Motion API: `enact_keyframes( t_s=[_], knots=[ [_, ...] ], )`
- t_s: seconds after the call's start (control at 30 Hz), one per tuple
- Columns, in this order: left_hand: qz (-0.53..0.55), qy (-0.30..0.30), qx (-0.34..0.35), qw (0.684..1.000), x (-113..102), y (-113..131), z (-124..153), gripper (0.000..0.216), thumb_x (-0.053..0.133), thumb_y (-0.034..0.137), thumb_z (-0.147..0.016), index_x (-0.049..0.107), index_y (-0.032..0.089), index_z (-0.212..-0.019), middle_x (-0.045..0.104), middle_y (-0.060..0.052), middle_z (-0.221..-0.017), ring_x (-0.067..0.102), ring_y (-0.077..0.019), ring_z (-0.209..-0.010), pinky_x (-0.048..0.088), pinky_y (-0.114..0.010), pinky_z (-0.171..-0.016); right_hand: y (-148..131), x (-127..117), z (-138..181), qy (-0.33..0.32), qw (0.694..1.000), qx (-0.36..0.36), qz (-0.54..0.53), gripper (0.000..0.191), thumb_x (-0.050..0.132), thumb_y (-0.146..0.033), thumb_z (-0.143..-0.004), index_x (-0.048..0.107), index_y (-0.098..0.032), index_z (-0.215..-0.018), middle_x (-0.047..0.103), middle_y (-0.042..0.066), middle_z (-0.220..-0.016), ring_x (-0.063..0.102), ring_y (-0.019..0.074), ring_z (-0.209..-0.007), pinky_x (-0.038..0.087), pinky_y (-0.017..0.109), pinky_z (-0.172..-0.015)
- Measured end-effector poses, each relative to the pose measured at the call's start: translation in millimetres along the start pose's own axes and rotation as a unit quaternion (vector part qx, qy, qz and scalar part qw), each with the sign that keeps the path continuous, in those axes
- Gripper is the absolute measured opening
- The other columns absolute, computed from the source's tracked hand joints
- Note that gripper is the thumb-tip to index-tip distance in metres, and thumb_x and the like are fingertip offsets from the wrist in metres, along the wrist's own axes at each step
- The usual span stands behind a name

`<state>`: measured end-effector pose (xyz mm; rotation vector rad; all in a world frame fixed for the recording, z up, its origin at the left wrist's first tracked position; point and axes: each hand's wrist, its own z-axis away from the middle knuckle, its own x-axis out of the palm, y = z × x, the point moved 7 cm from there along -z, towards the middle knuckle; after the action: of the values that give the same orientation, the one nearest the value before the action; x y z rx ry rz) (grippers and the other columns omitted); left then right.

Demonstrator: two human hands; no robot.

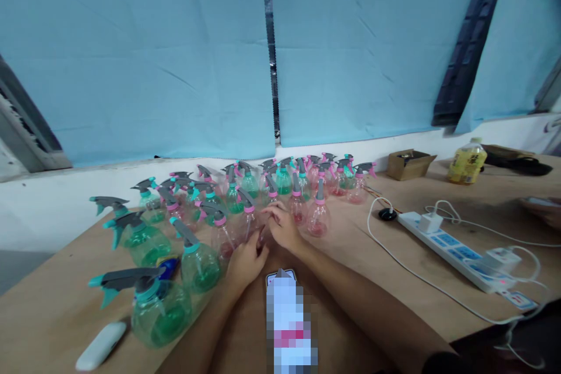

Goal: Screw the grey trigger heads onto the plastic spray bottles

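Many trigger spray bottles stand on the table, some green-tinted and some pink-tinted, with grey and teal or pink heads. My right hand [284,227] reaches in front of a pink-collared spray bottle [272,187], its fingers bent and slightly apart; whether they touch that bottle is unclear. Just below it, my left hand [248,260] is beside another pink spray bottle [223,239], thumb and forefinger apart. Neither hand shows anything held. Nearest on the left stands a green spray bottle [160,312]. A phone [287,310] with a blurred screen lies between my forearms.
At left lie a white case [101,346] and a blue object [167,269] among bottles. To the right are a power strip [456,251] with chargers and cables, a black disc [387,214], a cardboard box [411,165] and a yellow drink bottle [468,162]. Another person's hand [543,210] shows at far right.
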<state>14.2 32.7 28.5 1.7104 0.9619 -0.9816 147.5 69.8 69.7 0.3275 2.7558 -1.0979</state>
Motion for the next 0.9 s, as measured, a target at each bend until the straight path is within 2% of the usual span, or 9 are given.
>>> enact_keyframes(
  t_s=[0.13,0.3,0.47,0.67,0.83,0.9],
  knots=[
    [0.044,0.016,0.016,0.999,1,-4,-2,0.051,0.047,0.034,-0.093,0.042,0.023,-0.143,0.072,-0.002,-0.084,0.067,-0.0183,-0.073,0.040,-0.026,-0.065,6,-13,0,0.063,0.994,0.009,0.091,0.036,0.051,-0.007,-0.076,0.070,-0.023,-0.103,0.051,0.009,-0.118,0.048,0.0246,-0.119,0.036,0.043,-0.107],
    [0.063,0.018,0.005,0.998,3,-9,-4,0.055,0.048,0.035,-0.092,0.039,0.021,-0.145,0.069,-0.002,-0.078,0.065,-0.0181,-0.071,0.040,-0.026,-0.066,19,-4,-3,0.003,0.992,0.046,0.120,0.049,0.055,-0.013,-0.079,0.064,-0.029,-0.125,0.045,0.009,-0.138,0.036,0.0273,-0.136,0.024,0.049,-0.115],
    [0.070,0.021,0.010,0.997,4,-8,-3,0.055,0.048,0.035,-0.092,0.039,0.021,-0.144,0.068,-0.002,-0.081,0.064,-0.0175,-0.071,0.039,-0.025,-0.064,33,4,-6,-0.043,0.990,0.070,0.112,0.044,0.056,-0.020,-0.083,0.064,-0.029,-0.126,0.048,0.010,-0.138,0.043,0.0274,-0.132,0.025,0.050,-0.114],
    [0.072,0.016,0.015,0.997,6,-8,-2,0.055,0.048,0.036,-0.093,0.036,0.022,-0.144,0.067,-0.002,-0.084,0.064,-0.0179,-0.073,0.039,-0.025,-0.064,29,1,-3,-0.030,0.988,0.037,0.148,0.047,0.056,-0.021,-0.083,0.062,-0.027,-0.129,0.050,0.010,-0.134,0.044,0.0257,-0.128,0.036,0.045,-0.109],
    [0.078,0.003,0.019,0.997,5,-6,-1,0.054,0.048,0.035,-0.092,0.037,0.021,-0.144,0.068,-0.003,-0.087,0.064,-0.0174,-0.073,0.041,-0.025,-0.065,22,3,-3,-0.033,0.976,0.009,0.214,0.051,0.059,-0.021,-0.082,0.059,-0.033,-0.131,0.050,0.010,-0.133,0.039,0.0308,-0.128,0.030,0.053,-0.107],
    [0.079,0.002,0.019,0.997,4,-5,-1,0.055,0.048,0.036,-0.092,0.036,0.021,-0.144,0.068,-0.003,-0.086,0.064,-0.0178,-0.074,0.041,-0.025,-0.066,24,4,-5,-0.042,0.972,0.010,0.230,0.049,0.058,-0.022,-0.083,0.059,-0.032,-0.131,0.049,0.011,-0.135,0.038,0.0319,-0.127,0.030,0.052,-0.105]
  ],
)
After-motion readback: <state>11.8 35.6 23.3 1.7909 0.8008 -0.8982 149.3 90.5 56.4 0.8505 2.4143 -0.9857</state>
